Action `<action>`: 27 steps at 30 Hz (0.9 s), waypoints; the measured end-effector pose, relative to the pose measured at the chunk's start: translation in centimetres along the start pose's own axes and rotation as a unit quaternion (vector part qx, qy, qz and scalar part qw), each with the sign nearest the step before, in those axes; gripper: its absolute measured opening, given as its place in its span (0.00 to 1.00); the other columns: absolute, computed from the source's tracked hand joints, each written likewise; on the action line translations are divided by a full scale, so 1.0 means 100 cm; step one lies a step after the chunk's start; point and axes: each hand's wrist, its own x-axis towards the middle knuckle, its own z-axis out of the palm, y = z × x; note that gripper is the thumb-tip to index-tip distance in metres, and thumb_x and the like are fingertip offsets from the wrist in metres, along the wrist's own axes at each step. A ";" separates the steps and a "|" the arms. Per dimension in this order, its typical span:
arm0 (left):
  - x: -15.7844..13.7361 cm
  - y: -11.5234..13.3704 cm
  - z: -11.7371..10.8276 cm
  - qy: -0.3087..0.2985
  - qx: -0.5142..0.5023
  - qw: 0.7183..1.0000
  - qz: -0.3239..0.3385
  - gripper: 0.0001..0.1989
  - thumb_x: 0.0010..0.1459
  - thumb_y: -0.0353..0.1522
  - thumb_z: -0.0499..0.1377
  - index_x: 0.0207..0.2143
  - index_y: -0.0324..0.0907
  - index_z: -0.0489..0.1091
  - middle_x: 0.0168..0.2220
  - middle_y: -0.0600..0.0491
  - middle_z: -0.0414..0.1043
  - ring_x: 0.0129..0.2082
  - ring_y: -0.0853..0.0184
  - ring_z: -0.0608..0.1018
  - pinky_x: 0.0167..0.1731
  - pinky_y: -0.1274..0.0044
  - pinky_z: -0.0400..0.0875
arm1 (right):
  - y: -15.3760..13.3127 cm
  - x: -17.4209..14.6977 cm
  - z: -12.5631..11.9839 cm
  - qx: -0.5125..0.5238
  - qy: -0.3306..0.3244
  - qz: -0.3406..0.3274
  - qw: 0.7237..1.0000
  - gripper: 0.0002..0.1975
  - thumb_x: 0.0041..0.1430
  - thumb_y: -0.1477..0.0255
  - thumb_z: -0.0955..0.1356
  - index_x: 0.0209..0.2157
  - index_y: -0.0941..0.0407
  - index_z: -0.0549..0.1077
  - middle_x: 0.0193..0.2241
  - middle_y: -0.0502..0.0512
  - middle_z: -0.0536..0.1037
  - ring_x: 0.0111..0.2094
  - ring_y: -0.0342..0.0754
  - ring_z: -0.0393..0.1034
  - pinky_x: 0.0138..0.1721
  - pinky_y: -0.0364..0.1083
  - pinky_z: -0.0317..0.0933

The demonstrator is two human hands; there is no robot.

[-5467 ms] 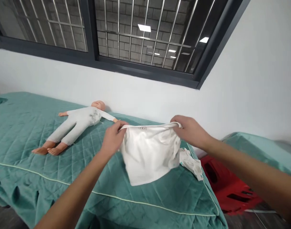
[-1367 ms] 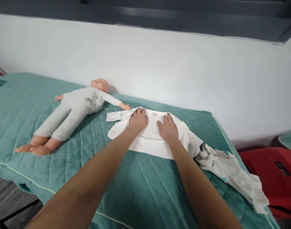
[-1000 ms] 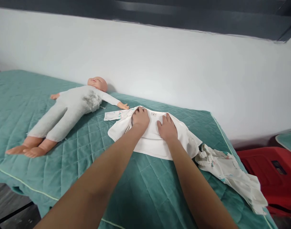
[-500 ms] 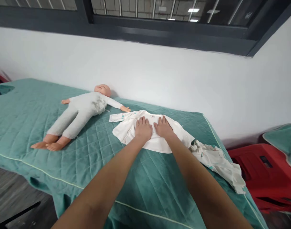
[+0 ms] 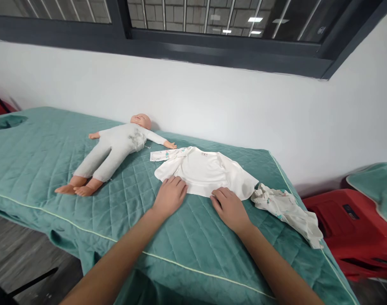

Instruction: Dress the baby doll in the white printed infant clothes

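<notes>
A small white baby shirt (image 5: pixel 206 171) lies spread on the green quilted cover, its neckline toward the wall and a printed sleeve stretched out to the left. My left hand (image 5: pixel 171 195) rests on the shirt's lower left edge, fingers extended and loosely bent. At the lower right edge, my right hand (image 5: pixel 230 208) touches the hem with its fingertips, the fingers slightly curved and the thumb lower. Neither hand visibly grips the cloth. To the left a baby doll (image 5: pixel 120 142) with a white cloth body lies on its back, one hand close to the printed sleeve.
Crumpled printed baby clothing (image 5: pixel 288 212) lies by the right edge of the green-covered bed (image 5: pixel 193 237). Beyond that edge stands a red plastic stool (image 5: pixel 355 228). A white wall (image 5: pixel 212 101) and a dark window frame (image 5: pixel 212 51) run behind. The cover has an opening (image 5: pixel 9 122) at far left.
Both hands have slid from the middle of the shirt down toward me to its lower edge, moving slightly apart. The shirt's front is uncovered now. The view has shifted slightly.
</notes>
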 end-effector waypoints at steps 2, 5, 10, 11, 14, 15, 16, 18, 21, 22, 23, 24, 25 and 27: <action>-0.003 -0.008 -0.002 0.002 0.025 0.999 -0.024 0.19 0.71 0.37 0.43 0.34 0.43 0.71 0.38 0.48 0.74 0.42 0.58 0.73 0.43 0.66 0.66 | -0.001 0.000 0.000 0.014 -0.012 0.009 1.000 0.13 0.71 0.67 0.59 0.42 0.55 0.73 0.39 0.57 0.76 0.43 0.52 0.68 0.47 0.50 0.62; 0.000 -0.011 -0.003 0.000 0.044 0.998 -0.036 0.20 0.71 0.38 0.43 0.34 0.43 0.71 0.38 0.47 0.75 0.42 0.58 0.74 0.42 0.66 0.66 | 0.000 0.007 0.001 0.010 -0.022 0.012 1.000 0.13 0.71 0.67 0.59 0.40 0.54 0.72 0.38 0.56 0.76 0.42 0.50 0.69 0.45 0.49 0.62; 0.001 -0.007 -0.001 -0.012 0.032 0.999 -0.032 0.22 0.71 0.39 0.43 0.32 0.43 0.72 0.34 0.47 0.75 0.40 0.58 0.75 0.41 0.66 0.66 | -0.001 0.009 0.003 -0.036 -0.026 0.028 0.999 0.16 0.72 0.66 0.57 0.35 0.54 0.72 0.34 0.54 0.77 0.38 0.50 0.71 0.42 0.47 0.60; 0.000 -0.006 -0.001 -0.012 0.028 0.999 -0.035 0.22 0.71 0.39 0.43 0.32 0.43 0.72 0.33 0.47 0.76 0.40 0.58 0.76 0.41 0.66 0.66 | -0.001 0.008 0.003 -0.044 -0.026 0.036 0.998 0.17 0.72 0.66 0.57 0.34 0.54 0.72 0.32 0.54 0.77 0.37 0.49 0.71 0.40 0.47 0.59; -0.002 -0.006 0.000 -0.008 0.011 0.999 -0.047 0.22 0.71 0.39 0.43 0.31 0.43 0.72 0.33 0.48 0.76 0.39 0.59 0.76 0.41 0.67 0.66 | -0.003 0.005 0.003 -0.070 -0.027 0.054 0.996 0.18 0.72 0.64 0.57 0.31 0.53 0.72 0.29 0.53 0.77 0.33 0.50 0.71 0.35 0.46 0.56; -0.002 -0.007 0.001 -0.003 0.005 0.999 -0.052 0.22 0.71 0.39 0.43 0.31 0.43 0.72 0.32 0.48 0.76 0.38 0.59 0.76 0.41 0.67 0.66 | -0.003 0.004 0.002 -0.076 -0.026 0.056 0.995 0.19 0.72 0.64 0.58 0.30 0.53 0.71 0.28 0.53 0.77 0.32 0.50 0.72 0.35 0.46 0.56; -0.002 -0.009 0.001 0.006 -0.001 0.998 -0.060 0.22 0.70 0.39 0.44 0.31 0.43 0.72 0.33 0.48 0.76 0.38 0.60 0.76 0.41 0.68 0.66 | -0.004 0.003 0.002 -0.077 -0.025 0.055 0.995 0.19 0.71 0.64 0.58 0.29 0.53 0.71 0.27 0.53 0.77 0.32 0.50 0.72 0.34 0.47 0.55; -0.001 -0.018 0.003 0.034 -0.021 0.996 -0.084 0.19 0.70 0.39 0.45 0.33 0.43 0.72 0.35 0.48 0.76 0.40 0.60 0.76 0.42 0.68 0.67 | -0.005 0.001 0.000 -0.063 -0.024 0.052 0.996 0.19 0.71 0.64 0.58 0.28 0.53 0.71 0.27 0.53 0.77 0.32 0.50 0.72 0.34 0.47 0.56; 0.006 -0.040 0.005 0.087 -0.049 0.982 -0.160 0.14 0.68 0.36 0.48 0.43 0.43 0.72 0.45 0.47 0.76 0.47 0.58 0.75 0.46 0.68 0.68 | -0.008 0.004 0.000 0.028 -0.016 0.070 0.997 0.19 0.70 0.62 0.57 0.28 0.53 0.71 0.28 0.53 0.77 0.32 0.50 0.72 0.35 0.47 0.58; 0.009 -0.048 0.006 0.096 -0.050 0.975 -0.196 0.13 0.67 0.35 0.49 0.46 0.43 0.71 0.48 0.46 0.75 0.49 0.57 0.74 0.48 0.67 0.68 | -0.010 0.009 0.001 0.082 -0.008 0.090 0.993 0.18 0.69 0.61 0.58 0.30 0.53 0.71 0.29 0.52 0.77 0.33 0.50 0.72 0.36 0.48 0.60; 0.011 -0.055 0.007 0.099 -0.047 0.966 -0.232 0.14 0.66 0.36 0.50 0.50 0.42 0.70 0.51 0.45 0.73 0.51 0.55 0.73 0.49 0.66 0.68 | -0.012 0.017 0.003 0.148 0.004 0.118 0.982 0.16 0.68 0.61 0.59 0.32 0.52 0.72 0.30 0.52 0.78 0.34 0.50 0.72 0.37 0.48 0.62; 0.014 -0.061 0.008 0.095 -0.041 0.959 -0.264 0.16 0.65 0.37 0.52 0.52 0.42 0.69 0.52 0.44 0.72 0.53 0.54 0.72 0.50 0.65 0.69 | -0.013 0.028 0.007 0.226 0.018 0.155 0.962 0.13 0.66 0.61 0.61 0.35 0.52 0.73 0.32 0.51 0.79 0.36 0.50 0.73 0.39 0.48 0.64; 0.016 -0.065 0.010 0.087 -0.036 0.953 -0.289 0.18 0.64 0.39 0.53 0.53 0.41 0.68 0.53 0.43 0.72 0.53 0.52 0.72 0.50 0.63 0.68 | -0.015 0.043 0.011 0.304 0.031 0.194 0.932 0.10 0.63 0.61 0.64 0.39 0.51 0.73 0.35 0.52 0.79 0.38 0.50 0.74 0.40 0.48 0.66; 0.019 -0.070 0.013 0.072 -0.030 0.947 -0.311 0.20 0.63 0.42 0.54 0.53 0.42 0.69 0.55 0.42 0.70 0.55 0.49 0.70 0.52 0.61 0.68 | -0.019 0.082 0.024 0.450 0.048 0.269 0.850 0.16 0.56 0.64 0.68 0.46 0.52 0.70 0.41 0.54 0.80 0.41 0.50 0.75 0.43 0.48 0.68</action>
